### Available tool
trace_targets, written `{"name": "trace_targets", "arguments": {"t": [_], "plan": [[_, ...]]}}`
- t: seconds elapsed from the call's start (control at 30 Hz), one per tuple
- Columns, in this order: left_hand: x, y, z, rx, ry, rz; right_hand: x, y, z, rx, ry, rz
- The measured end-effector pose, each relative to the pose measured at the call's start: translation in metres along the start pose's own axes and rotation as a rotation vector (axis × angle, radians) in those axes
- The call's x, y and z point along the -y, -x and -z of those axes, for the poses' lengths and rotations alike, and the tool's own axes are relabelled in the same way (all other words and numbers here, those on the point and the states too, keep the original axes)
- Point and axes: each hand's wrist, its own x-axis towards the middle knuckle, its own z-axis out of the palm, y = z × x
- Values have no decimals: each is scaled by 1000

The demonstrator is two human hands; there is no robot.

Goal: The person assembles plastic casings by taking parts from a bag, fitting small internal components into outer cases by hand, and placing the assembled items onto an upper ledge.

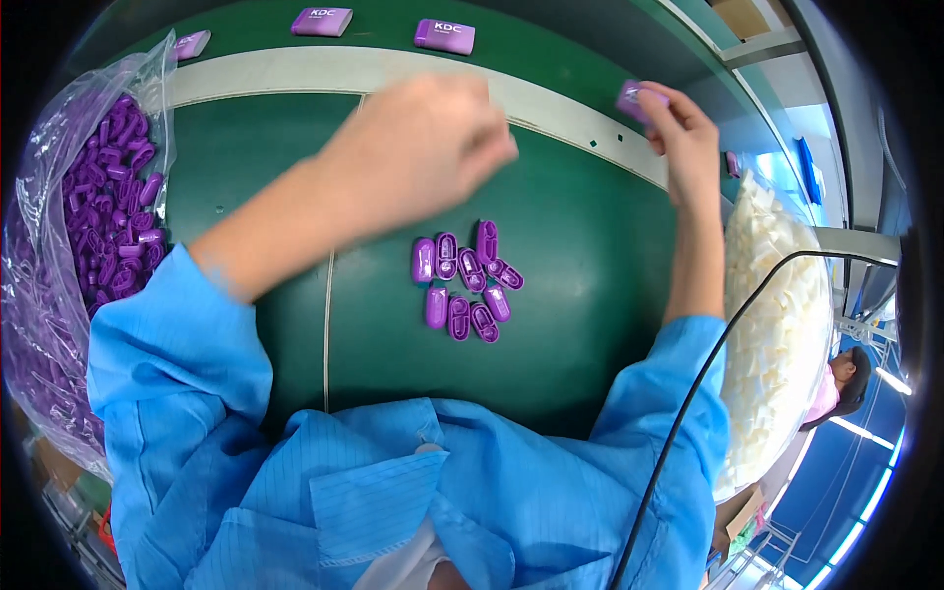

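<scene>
Between the fingertips of my right hand (685,138) is a small purple case (634,99) with white print, held over the far green strip near the pale rail. My left hand (423,143) is raised over the far part of the table, blurred by motion, its fingers curled in; what they hold, if anything, is hidden. On the green table (580,285) below my hands lies a loose cluster of small oval purple plastic caps (472,268). Some show their hollow inside, others their smooth outer side.
Beyond the pale rail (295,71), several purple cases (445,35) lie spaced along a green strip (551,49). A clear bag of purple caps (113,211) stands at left, a bag of cream-coloured pieces (772,344) at right. A black cable (678,418) crosses my right sleeve. Someone in pink (826,393) is at far right.
</scene>
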Motion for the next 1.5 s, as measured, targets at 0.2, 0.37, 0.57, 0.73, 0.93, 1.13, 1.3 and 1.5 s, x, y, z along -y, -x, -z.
{"name": "trace_targets", "arguments": {"t": [0.2,0.37,0.57,0.73,0.93,1.13,1.3,1.5], "plan": [[-37,43,-7,153,9,12,21,73,-55,210,-312,-164],[-24,24,-12,145,265,201,25,79,-57,366,-588,-271],[14,-4,-14,12,841,598,27,75,-62,365,-496,-268],[19,1,-22,-31,926,544,34,77,-77,333,-463,-182],[19,0,-10,38,894,540,34,80,-75,296,-501,-136],[13,0,-7,105,957,517,35,83,-73,330,-513,-135],[6,6,-5,59,652,375,34,84,-75,379,-519,-168],[7,2,-3,143,839,498,32,83,-72,371,-481,-172]]}}
